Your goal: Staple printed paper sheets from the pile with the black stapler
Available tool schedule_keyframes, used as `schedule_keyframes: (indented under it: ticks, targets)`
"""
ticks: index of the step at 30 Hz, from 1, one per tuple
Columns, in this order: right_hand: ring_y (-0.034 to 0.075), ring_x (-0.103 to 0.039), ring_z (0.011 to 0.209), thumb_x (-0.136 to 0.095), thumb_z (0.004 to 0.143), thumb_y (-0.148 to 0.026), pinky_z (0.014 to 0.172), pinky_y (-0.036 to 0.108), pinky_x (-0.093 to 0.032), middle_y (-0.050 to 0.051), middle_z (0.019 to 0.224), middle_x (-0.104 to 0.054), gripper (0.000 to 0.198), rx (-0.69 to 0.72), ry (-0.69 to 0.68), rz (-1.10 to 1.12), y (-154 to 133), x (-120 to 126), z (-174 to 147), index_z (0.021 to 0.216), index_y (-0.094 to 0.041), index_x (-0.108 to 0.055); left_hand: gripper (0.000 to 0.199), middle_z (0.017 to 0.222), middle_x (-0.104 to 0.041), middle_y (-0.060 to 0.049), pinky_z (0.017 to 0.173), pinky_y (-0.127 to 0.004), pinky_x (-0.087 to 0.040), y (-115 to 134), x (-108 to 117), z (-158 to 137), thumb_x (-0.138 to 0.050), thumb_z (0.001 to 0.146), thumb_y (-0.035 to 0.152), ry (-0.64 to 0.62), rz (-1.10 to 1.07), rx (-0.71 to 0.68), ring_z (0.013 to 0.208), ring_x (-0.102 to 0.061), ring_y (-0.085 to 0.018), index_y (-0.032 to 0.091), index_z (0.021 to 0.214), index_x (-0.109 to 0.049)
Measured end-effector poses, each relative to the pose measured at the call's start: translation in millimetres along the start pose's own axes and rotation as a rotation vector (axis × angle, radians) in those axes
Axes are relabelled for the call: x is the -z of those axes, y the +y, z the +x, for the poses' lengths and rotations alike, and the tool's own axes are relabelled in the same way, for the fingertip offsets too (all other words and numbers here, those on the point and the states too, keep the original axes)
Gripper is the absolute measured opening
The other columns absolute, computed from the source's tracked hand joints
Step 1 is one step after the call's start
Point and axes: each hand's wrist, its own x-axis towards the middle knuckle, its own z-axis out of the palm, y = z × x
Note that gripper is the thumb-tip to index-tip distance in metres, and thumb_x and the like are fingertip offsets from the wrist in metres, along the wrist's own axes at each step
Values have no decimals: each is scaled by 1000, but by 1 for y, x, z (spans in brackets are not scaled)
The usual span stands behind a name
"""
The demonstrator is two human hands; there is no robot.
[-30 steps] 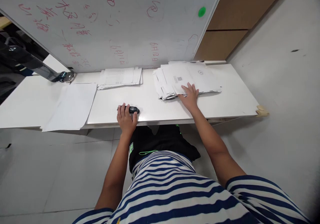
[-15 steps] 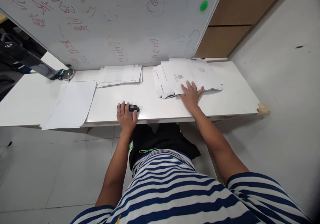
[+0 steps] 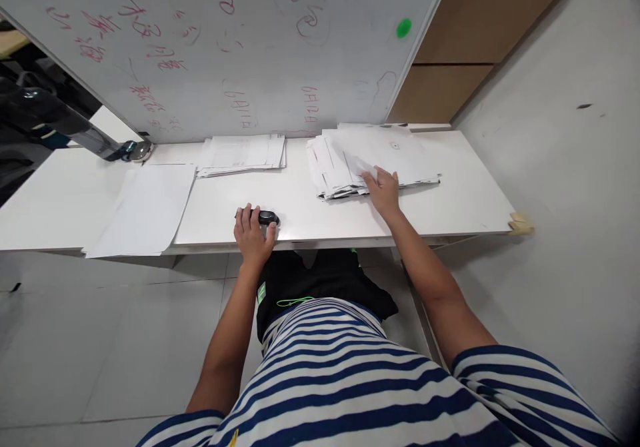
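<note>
My left hand (image 3: pixel 254 237) rests by the table's front edge, fingers curled over a small black rounded object (image 3: pixel 268 217) with a grey top. Much of that object is under the fingers, and its kind is unclear. At the right stands an uneven stack of white papers (image 3: pixel 330 180). My right hand (image 3: pixel 385 194) is at the stack's front edge, with the top sheet (image 3: pixel 367 165) pinched between thumb and fingers. The sheet's near left corner is bent up. Beneath it, more printed sheets show at the left side.
A thinner paper pile (image 3: pixel 243 154) lies at the back of the white table (image 3: pixel 220 200). Blank sheets (image 3: pixel 143 210) at the left overhang the front edge. A bottle (image 3: pixel 103 142) lies tilted at the back left. Behind rises a whiteboard (image 3: pixel 270 54) with red writing.
My right hand has gone from lying spread on the stack to gripping the top sheet, whose near left part has lifted and curled. My left hand has stayed in place.
</note>
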Motion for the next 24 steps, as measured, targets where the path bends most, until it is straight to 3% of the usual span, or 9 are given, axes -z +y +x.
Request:
schedule_keyframes:
  ticks: [3,6,9,12,15,18,21,24]
  targets:
    - [29,-70,100,-59,87,-68,94,48,-55,6,86,-76,51,-98,-10,303,-31,11,-15,90,-19,-74,66,156,-43,-22,123,-60,-16,5,5,0,-56,92,54,-10,-6,5,152,-26,-41,13,144,-51]
    - [25,-72,90,-68,81,-68,77,38,-60,3,81,-73,49,-118,-90,589,-64,28,-33,88,-20,-74,71,156,-41,-24,124,-61,-14,16,22,8,-55,92,57,48,-87,-45,154,-21,-40,12,146,-45]
    - [24,-72,96,-69,80,-69,79,38,-62,2,89,-75,46,-57,-202,768,-93,55,-45,91,-25,-74,72,158,-37,-22,122,-52,-29,31,51,30,-44,98,60,66,-291,-34,153,-29,-32,16,153,-30]
    - [25,-72,105,-68,78,-73,87,41,-63,2,95,-76,47,6,-245,818,-113,83,-47,92,-28,-74,73,161,-34,-17,113,-46,-44,47,83,61,-34,99,67,-46,-494,26,149,-37,-28,26,158,-18]
    - [26,-69,115,-65,80,-74,96,45,-61,2,100,-76,46,60,-195,802,-122,99,-41,93,-30,-73,74,145,-54,-14,103,-43,-52,63,104,82,-49,92,71,-231,-696,17,135,-54,-29,27,150,-37]
    - [27,-64,126,-59,88,-70,104,46,-57,2,107,-76,42,97,-53,742,-126,101,-32,98,-32,-73,53,112,-71,-10,85,-37,-58,82,107,87,-66,86,62,-339,-905,31,104,-69,-25,21,120,-66]
    - [29,-58,134,-46,95,-69,107,50,-55,3,115,-74,47,152,72,647,-126,98,-28,111,-33,-71,34,87,-72,-4,68,-29,-54,102,98,82,-72,85,52,-259,-982,100,80,-67,-18,19,93,-72]
    - [31,-57,135,-25,98,-72,105,51,-55,7,125,-70,62,206,90,507,-121,93,-29,128,-32,-63,32,74,-65,0,62,-26,-48,115,84,77,-75,83,51,-111,-1013,194,70,-60,-13,19,81,-69]
